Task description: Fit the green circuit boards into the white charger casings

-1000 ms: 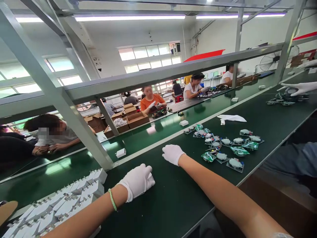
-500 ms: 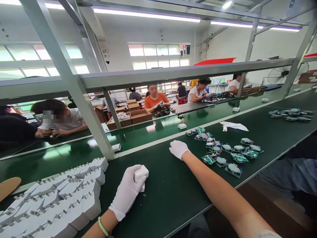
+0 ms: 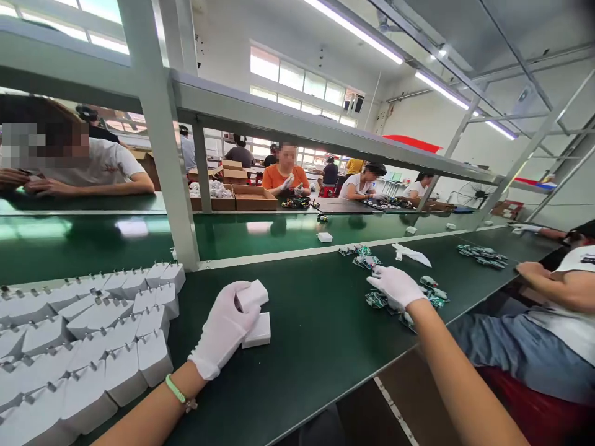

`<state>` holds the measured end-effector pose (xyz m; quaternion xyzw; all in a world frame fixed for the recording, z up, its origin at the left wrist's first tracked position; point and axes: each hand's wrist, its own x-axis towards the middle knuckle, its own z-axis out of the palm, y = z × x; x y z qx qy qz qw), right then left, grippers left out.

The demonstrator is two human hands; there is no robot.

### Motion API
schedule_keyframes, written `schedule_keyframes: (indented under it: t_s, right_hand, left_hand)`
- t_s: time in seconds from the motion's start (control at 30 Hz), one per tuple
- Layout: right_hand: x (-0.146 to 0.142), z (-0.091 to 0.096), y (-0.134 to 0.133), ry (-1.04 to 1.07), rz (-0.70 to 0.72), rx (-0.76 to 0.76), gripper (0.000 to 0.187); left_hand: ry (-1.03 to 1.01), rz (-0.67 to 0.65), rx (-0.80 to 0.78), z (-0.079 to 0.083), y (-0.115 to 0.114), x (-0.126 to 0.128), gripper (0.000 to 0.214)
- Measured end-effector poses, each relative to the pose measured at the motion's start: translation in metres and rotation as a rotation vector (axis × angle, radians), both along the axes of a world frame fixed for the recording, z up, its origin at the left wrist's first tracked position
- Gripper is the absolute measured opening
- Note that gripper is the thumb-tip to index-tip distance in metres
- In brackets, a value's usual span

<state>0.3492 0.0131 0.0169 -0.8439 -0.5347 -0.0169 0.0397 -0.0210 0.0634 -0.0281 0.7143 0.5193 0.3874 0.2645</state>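
My left hand (image 3: 223, 328), in a white glove, is closed round a white charger shell (image 3: 252, 295) held just above the green belt (image 3: 302, 347). A second white shell piece (image 3: 258, 330) lies on the belt right under it. To the left stand rows of white charger housings (image 3: 83, 347). My right hand (image 3: 395, 286), also gloved, is stretched out over a pile of small green circuit boards (image 3: 409, 297) and rests on them, fingers curled; whether it holds a board is hidden.
A grey frame post (image 3: 162, 142) stands behind the housings. A white cloth (image 3: 411, 254) and another board pile (image 3: 481, 254) lie farther right. A seated person (image 3: 548, 316) is at my right. Across the line other people work beside cardboard boxes (image 3: 253, 197).
My right hand has moved right, from bare belt onto the circuit board pile. My left hand has lifted the white shell, leaving a second piece on the belt. The camera has swung left.
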Motion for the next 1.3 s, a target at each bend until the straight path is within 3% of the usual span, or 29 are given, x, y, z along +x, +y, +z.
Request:
schedule_keyframes:
  t_s: [0.17,0.37,0.53,0.7,0.8,0.97,1.17,1.3]
  right_hand:
    - [0.023,-0.015,-0.014,0.051,-0.085,-0.120,0.025]
    - [0.016,-0.010,0.003,0.319,-0.092,0.125,0.034]
    - [-0.037,0.002,0.023,0.817,0.161,0.227,0.053]
    - [-0.115,-0.002,0.051,1.192,0.430,0.089,0.048]
    - [-0.145,-0.014,0.066,1.329,0.519,-0.004,0.052]
    - [-0.157,-0.029,0.063,1.429,0.596,-0.070,0.051]
    - [-0.155,-0.021,0.036,1.482,0.580,-0.107,0.037]
    - [-0.164,-0.023,0.030,1.409,0.566,-0.133,0.029]
  left_hand:
    - [-0.065,-0.017,-0.010,-0.001,0.001,0.003,0.046]
    - [-0.061,-0.074,0.035,0.002,-0.005,0.001,0.046]
    - [-0.037,-0.152,0.086,0.002,-0.008,0.002,0.061]
    - [-0.032,-0.191,0.135,-0.006,-0.010,0.002,0.057]
    - [-0.035,-0.188,0.174,-0.008,-0.008,-0.001,0.049]
    - [-0.061,-0.210,0.214,-0.006,-0.006,0.000,0.043]
    - [-0.115,-0.290,0.167,0.001,-0.011,0.004,0.046]
    - [-0.109,-0.295,0.086,0.002,-0.014,0.004,0.047]
